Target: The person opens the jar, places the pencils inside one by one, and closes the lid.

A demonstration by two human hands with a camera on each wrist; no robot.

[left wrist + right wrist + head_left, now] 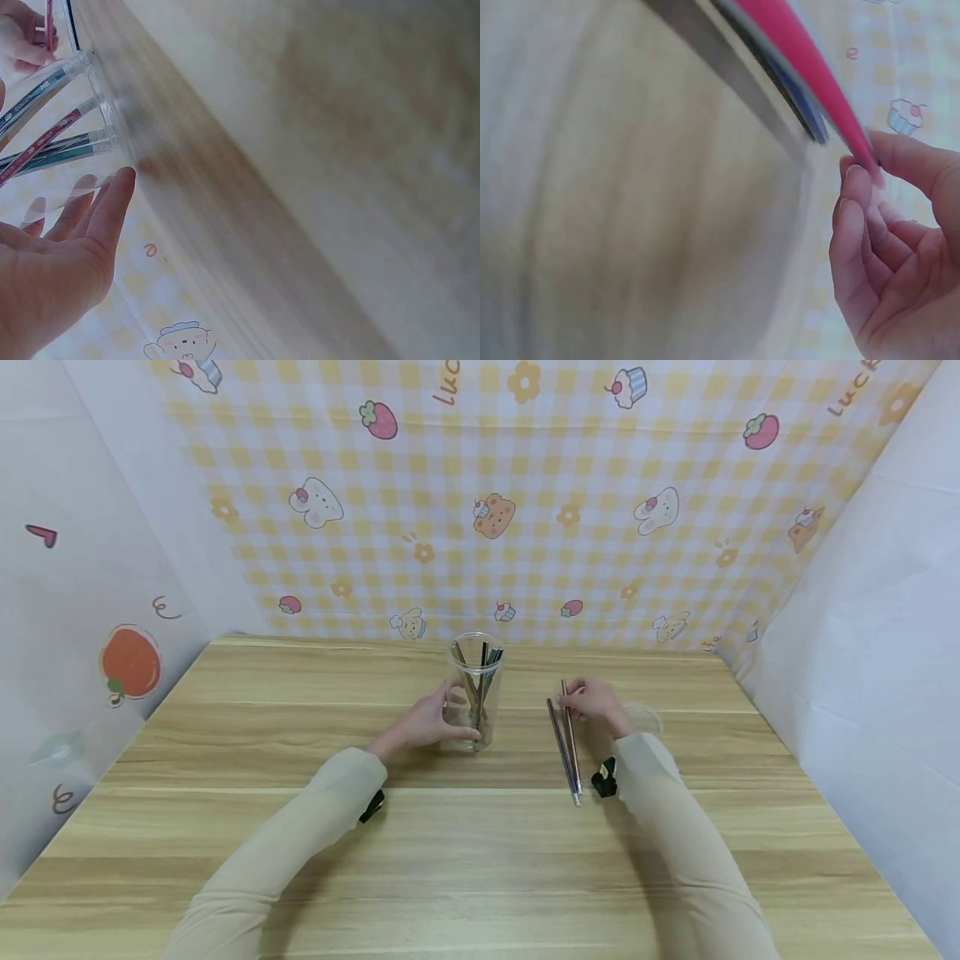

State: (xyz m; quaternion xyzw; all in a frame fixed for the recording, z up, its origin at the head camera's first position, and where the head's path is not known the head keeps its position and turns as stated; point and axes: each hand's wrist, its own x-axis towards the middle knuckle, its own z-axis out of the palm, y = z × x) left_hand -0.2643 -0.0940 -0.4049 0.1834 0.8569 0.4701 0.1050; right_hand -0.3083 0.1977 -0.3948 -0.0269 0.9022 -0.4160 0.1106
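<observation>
A tall clear plastic cup [491, 689] stands upright on the table, with several pencils [468, 681] leaning inside it. My left hand [426, 720] holds the cup from its left side, thumb across the front low down and fingers behind. In the left wrist view, pencils [49, 142] marked HB show through the cup wall. To the right of the cup, my right hand [594, 700] pinches a red pencil [810, 67] near its far end, between thumb and fingertips. Close beside that one lies a dark blue pencil [559, 743], its near end almost meeting the red pencil's.
On the wood-grain table [480, 868], a clear round piece [645, 717] lies partly behind my right wrist. A yellow checked cloth [450, 560] hangs along the back edge, and white sheets [870, 593] close off the sides.
</observation>
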